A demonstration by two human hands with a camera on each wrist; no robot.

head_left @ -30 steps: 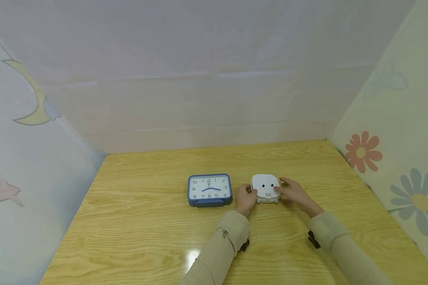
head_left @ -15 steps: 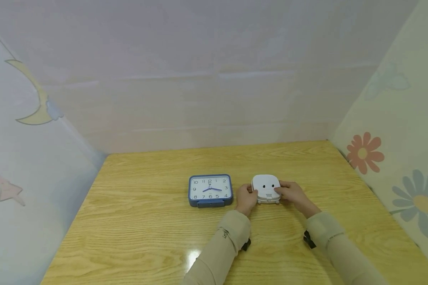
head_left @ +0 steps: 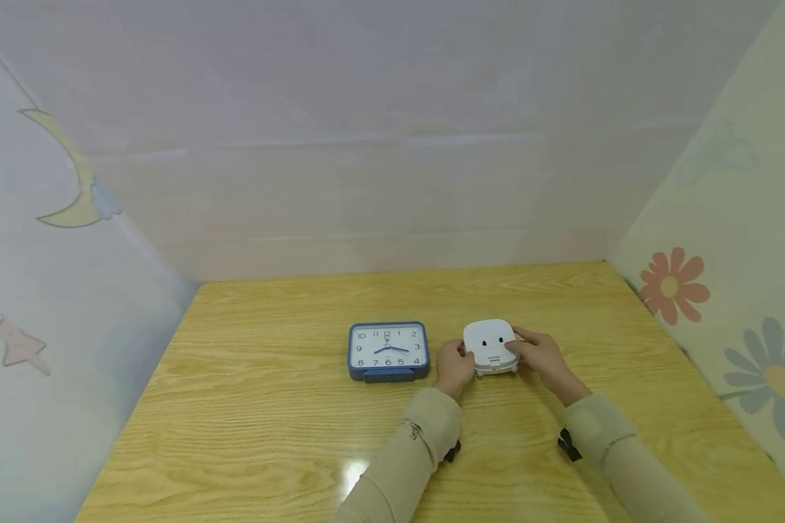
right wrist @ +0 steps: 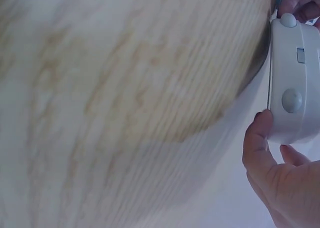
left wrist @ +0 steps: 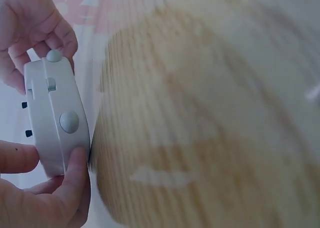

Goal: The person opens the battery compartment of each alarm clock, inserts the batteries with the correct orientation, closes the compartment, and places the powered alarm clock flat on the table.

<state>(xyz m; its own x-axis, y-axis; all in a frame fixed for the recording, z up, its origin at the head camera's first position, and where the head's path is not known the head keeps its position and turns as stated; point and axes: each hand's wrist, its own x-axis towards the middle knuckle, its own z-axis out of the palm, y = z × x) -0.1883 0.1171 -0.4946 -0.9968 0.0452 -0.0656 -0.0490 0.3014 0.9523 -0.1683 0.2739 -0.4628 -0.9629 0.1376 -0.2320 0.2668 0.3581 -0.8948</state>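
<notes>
A small white rounded case (head_left: 490,338) has two black dots like eyes, a front latch and two grey knob feet. It sits right of centre on the table in the head view. My left hand (head_left: 454,367) pinches its left side; in the left wrist view, the thumb (left wrist: 19,157) lies on the dotted face and fingers reach the opposite side. My right hand (head_left: 544,359) holds the right side, thumb over the front face. The right wrist view shows a right fingertip (right wrist: 263,120) at the back edge of the case. Its underside contact with the table cannot be told.
A blue-framed clock (head_left: 389,351) lies face up left of the case, close to my left hand. The wooden table (head_left: 255,407) meets a pale back wall (head_left: 392,203). Patterned side panels stand left and right.
My right hand has closed in on the case's right side, its fingers now against it. The case has turned slightly, its right side a little higher in the head view.
</notes>
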